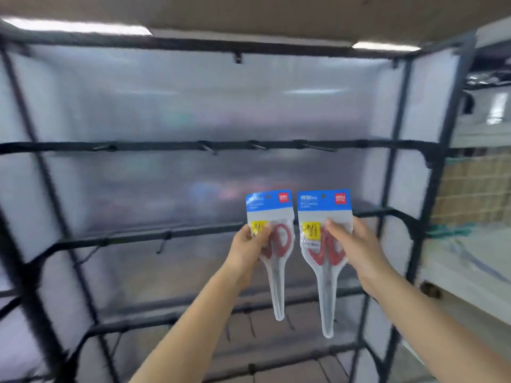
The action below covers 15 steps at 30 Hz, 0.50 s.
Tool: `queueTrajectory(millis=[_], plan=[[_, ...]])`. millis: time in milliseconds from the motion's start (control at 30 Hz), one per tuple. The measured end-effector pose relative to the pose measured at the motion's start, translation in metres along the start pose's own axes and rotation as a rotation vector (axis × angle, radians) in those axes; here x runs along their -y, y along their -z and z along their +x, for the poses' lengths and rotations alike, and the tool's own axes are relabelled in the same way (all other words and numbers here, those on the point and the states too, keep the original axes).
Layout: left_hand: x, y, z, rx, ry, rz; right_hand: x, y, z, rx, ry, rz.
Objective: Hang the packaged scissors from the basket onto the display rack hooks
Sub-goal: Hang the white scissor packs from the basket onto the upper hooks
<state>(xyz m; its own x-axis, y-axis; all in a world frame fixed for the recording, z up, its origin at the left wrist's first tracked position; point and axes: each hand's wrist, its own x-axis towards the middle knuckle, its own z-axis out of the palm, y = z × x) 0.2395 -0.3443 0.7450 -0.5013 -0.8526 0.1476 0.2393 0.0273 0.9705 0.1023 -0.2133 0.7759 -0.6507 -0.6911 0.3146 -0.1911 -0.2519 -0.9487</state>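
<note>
I hold two packs of red-handled scissors upright in front of the display rack, blue card headers on top, blades pointing down. My left hand pinches the left scissors pack at its yellow label. My right hand grips the right scissors pack from its right side. Both packs hang at the level of the rack's second crossbar. Several bare hooks stick out from the upper crossbar above them. The basket is out of view.
The rack is a black metal frame backed by translucent plastic sheeting. A bare hook hangs on the second bar to the left. Lower bars cross below my arms. Shelving and a tan wire grid stand to the right.
</note>
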Motion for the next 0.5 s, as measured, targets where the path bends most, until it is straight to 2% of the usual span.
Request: queueTrajectory(millis=[200, 400, 500], plan=[[-0.034, 0.127, -0.018, -0.212, -0.014, 0.05, 0.006, -0.122, -0.006, 0.19, -0.017, 0.034], [-0.079, 0.228, -0.036, -0.375, -0.102, 0.059, 0.028, -0.23, -0.018, 0.346, 0.065, 0.084], [-0.103, 0.262, -0.042, -0.422, -0.168, 0.054, 0.043, -0.278, -0.021, 0.349, 0.1, 0.162]])
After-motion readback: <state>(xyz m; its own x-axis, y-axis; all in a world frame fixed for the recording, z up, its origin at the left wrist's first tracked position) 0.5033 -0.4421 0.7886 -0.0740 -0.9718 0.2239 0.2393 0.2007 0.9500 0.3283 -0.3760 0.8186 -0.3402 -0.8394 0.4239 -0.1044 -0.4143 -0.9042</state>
